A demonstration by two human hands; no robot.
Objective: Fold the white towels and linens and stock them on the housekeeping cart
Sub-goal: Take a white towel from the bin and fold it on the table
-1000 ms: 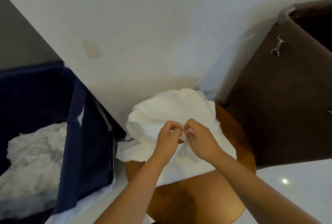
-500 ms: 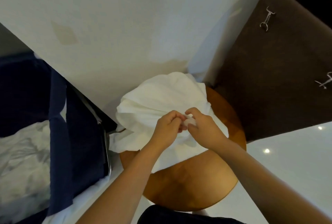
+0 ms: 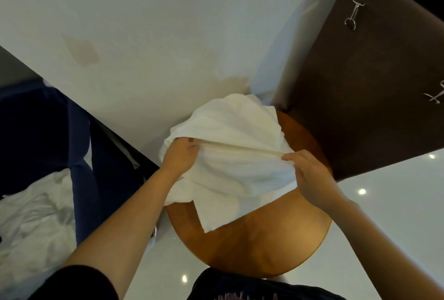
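Observation:
A white towel (image 3: pixel 235 136) lies bunched on a round wooden table (image 3: pixel 259 239) against the wall. My left hand (image 3: pixel 179 157) grips the towel's hemmed edge at its left end. My right hand (image 3: pixel 305 169) pinches the same edge at its right end. The hem runs taut between the two hands, and the rest of the towel hangs in folds under and behind it. One corner of the towel droops onto the tabletop toward me.
A dark blue fabric bin (image 3: pixel 79 155) stands at the left with crumpled white linens (image 3: pixel 36 222) inside. A brown panel (image 3: pixel 365 88) with metal clips (image 3: pixel 352 16) rises at the right. White wall behind, glossy white floor (image 3: pixel 384 227) to the right.
My hands were together at the middle of the towel; they have slid apart along its hem, left going left, right going right, stretching the edge straight. The view shifted too.

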